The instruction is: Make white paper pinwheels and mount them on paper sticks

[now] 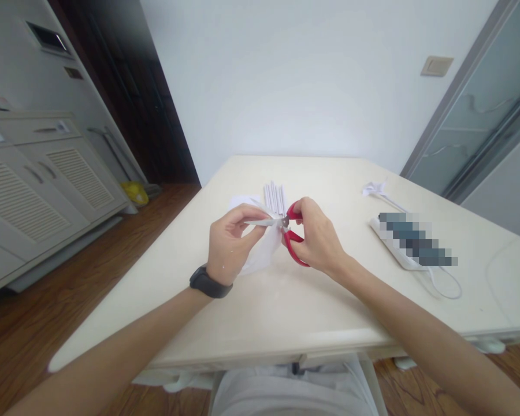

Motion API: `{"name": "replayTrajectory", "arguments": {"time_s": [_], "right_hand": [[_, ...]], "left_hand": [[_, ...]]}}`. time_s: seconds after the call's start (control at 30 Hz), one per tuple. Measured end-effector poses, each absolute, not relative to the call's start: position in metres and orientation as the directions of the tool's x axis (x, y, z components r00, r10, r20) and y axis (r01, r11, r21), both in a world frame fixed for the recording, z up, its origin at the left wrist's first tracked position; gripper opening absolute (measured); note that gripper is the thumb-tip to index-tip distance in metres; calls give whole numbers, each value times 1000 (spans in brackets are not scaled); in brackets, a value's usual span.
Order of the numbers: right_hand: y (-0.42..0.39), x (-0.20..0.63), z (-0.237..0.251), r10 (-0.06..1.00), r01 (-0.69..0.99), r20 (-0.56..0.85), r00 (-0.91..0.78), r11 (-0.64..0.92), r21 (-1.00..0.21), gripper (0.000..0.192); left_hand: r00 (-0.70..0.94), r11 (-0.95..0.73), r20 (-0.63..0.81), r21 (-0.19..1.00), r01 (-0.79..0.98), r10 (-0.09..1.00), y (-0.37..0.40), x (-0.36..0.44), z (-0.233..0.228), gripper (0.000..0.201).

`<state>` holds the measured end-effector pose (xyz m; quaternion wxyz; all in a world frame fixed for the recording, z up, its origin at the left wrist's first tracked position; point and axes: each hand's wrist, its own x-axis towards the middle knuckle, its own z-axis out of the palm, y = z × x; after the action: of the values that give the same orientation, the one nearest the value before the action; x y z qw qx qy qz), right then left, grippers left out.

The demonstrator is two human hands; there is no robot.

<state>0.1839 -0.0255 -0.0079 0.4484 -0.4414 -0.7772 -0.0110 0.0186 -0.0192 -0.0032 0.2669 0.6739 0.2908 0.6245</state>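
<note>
My right hand (318, 237) has its fingers through the red handles of a pair of scissors (292, 245). The blades are spread and point left, towards my left hand (234, 237), which wears a black wristband (210, 283). My left thumb and forefinger pinch a small piece of white paper (279, 225) right at the blades; most of it is hidden by fingers and steel. Under both hands a white sheet (257, 263) lies flat on the table. Just beyond the scissors, several thin rolled paper sticks (275, 196) lie side by side.
The cream table (190, 323) reaches to a white wall (320, 75). On the right sit a white box-like object (390, 245) with its top blurred out, a white cable (444, 294) and a white paper flower on a stem (375, 188). A louvred cabinet (69, 167) stands at far left.
</note>
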Motion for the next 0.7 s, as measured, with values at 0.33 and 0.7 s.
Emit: {"name": "replayTrajectory", "arguments": {"time_s": [0.33, 0.7], "right_hand": [[-26, 181, -8, 652, 691, 734, -192, 621, -371, 27], [-26, 181, -10, 651, 729, 733, -199, 598, -333, 25]], "left_hand": [[64, -763, 762, 646, 1, 645, -17, 17, -4, 18], [55, -783, 782, 621, 1, 621, -17, 19, -5, 24]]}}
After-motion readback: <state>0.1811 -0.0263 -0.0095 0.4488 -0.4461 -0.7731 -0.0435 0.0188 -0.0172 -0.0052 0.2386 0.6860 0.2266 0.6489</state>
